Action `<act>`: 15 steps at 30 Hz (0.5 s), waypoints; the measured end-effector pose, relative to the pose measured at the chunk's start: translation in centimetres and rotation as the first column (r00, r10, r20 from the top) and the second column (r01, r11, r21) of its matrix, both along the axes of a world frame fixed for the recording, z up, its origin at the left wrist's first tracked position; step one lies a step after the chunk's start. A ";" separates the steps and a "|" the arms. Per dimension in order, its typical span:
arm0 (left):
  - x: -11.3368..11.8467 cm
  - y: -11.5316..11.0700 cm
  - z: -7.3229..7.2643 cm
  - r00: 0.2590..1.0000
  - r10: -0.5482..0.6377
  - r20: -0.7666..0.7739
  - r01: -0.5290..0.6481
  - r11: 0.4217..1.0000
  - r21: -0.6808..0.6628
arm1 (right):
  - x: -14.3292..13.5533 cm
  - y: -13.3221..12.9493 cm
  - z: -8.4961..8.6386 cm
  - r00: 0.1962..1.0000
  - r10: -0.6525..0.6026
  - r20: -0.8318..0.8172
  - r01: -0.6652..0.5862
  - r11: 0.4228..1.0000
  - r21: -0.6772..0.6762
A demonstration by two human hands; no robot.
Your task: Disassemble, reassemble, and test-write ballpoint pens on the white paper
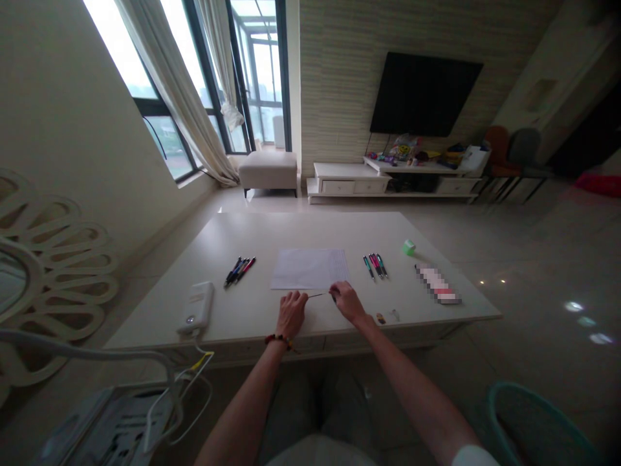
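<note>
My left hand is closed, pinching one end of a thin dark rod that looks like a pen refill. The rod points right, towards my right hand. Those right fingers are closed too, with a small dark piece showing under them; its kind is too small to tell. Just beyond both hands lies a stack of white paper. Several pens lie bunched to the left of the paper, and more pens lie to its right.
On the white table stand a white power adapter with a cable and a green-lidded small container. A blurred-out phone-like object lies at right. Small bits sit near the front edge. A teal-rimmed basket is at lower right.
</note>
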State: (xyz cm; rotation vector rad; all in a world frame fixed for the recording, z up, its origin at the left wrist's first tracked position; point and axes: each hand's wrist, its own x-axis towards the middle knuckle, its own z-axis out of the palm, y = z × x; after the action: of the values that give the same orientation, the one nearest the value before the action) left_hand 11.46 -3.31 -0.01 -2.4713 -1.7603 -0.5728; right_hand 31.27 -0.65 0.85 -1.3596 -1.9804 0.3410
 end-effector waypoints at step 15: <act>0.0 0.1 0.0 1.000 0.000 -0.012 0.000 1.000 -0.005 | 0.0 0.1 -0.7 0.997 0.067 -0.039 -0.065 0.996 0.060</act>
State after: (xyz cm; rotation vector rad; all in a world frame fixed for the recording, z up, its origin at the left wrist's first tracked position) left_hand 11.42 -3.22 -0.05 -2.4730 -1.7601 -0.5529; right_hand 31.32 -0.51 0.14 -1.2430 -1.9891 0.3359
